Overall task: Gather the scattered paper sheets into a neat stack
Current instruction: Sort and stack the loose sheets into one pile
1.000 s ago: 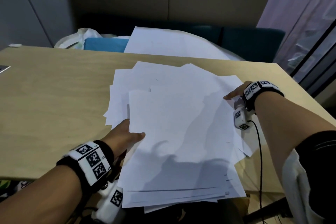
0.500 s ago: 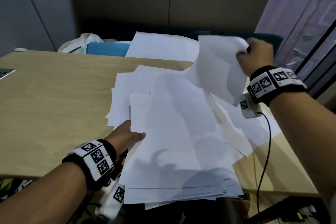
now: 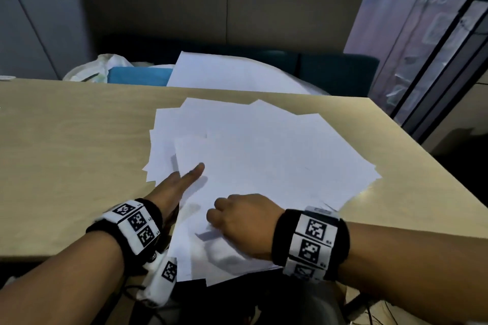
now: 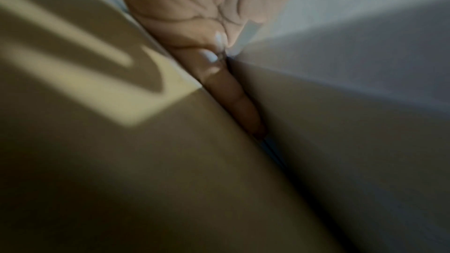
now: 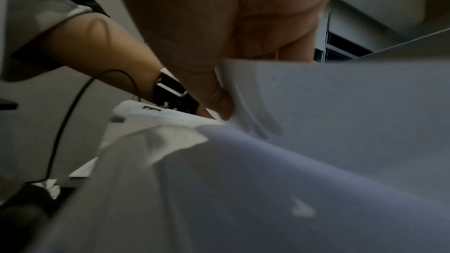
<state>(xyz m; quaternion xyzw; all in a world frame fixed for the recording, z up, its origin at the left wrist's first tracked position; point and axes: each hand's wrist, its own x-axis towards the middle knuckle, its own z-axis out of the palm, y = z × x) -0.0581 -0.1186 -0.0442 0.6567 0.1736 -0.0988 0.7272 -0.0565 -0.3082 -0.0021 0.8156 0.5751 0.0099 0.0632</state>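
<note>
A fanned pile of white paper sheets lies on the wooden table and overhangs its near edge. My left hand is at the pile's left edge, thumb laid on top. In the left wrist view its fingers are tucked under the paper. My right hand is curled at the pile's near middle and pinches the top sheet's edge. In the right wrist view that sheet runs between the thumb and the fingers.
Beyond the table's far edge lie a large white sheet, a blue item and a plastic bag on a dark bench. Bare table stretches left of the pile. The right table edge runs close to the pile.
My right hand took a sheet from the pile's far right, lifted it, and has brought it down at the near middle. My left hand stayed at the left edge.
</note>
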